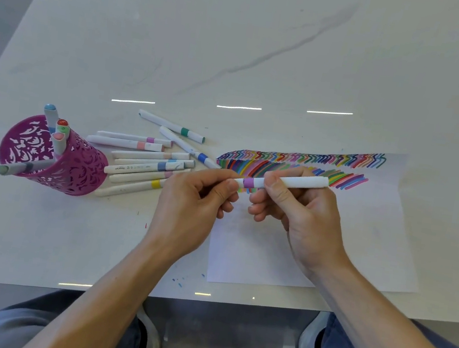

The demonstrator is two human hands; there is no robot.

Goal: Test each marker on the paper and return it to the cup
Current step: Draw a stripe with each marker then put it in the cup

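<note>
A: Nearest stuff first, pls.
B: Two shoes (pixel 150 338) on the floor below the table (pixel 240 56)'s near edge, knees either side. Small ink specks (pixel 178 281) on the tabletop, just left of the paper's near corner.
A: Hands?
B: Both over the left part of the paper (pixel 359 253). The left hand (pixel 195 195) is curled, thumb & forefinger pinching the left end of the purple-banded marker (pixel 295 182). The right hand (pixel 297 210) wraps the white barrel just right of the band. Marker lies approx level, left to right, btwn them.
A: Cap on or off?
B: Can't tell, fingers hide that end.
A: Paper?
B: Flat, right of centre, w/ two rows of coloured strokes (pixel 299 157) across its far part. The marker sits over their left end.
A: The rest?
B: A loose bunch of markers (pixel 146 161) lies left of the paper, btwn it & the cup (pixel 74 168). The cup is magenta w/ a cut-out pattern, at the left. A few markers stand in it, and a grey marker (pixel 19 168) pokes out over its near-left rim. Farthest: a green-banded marker (pixel 172 126) & a blue-banded marker (pixel 187 148), just beyond the bunch.
</note>
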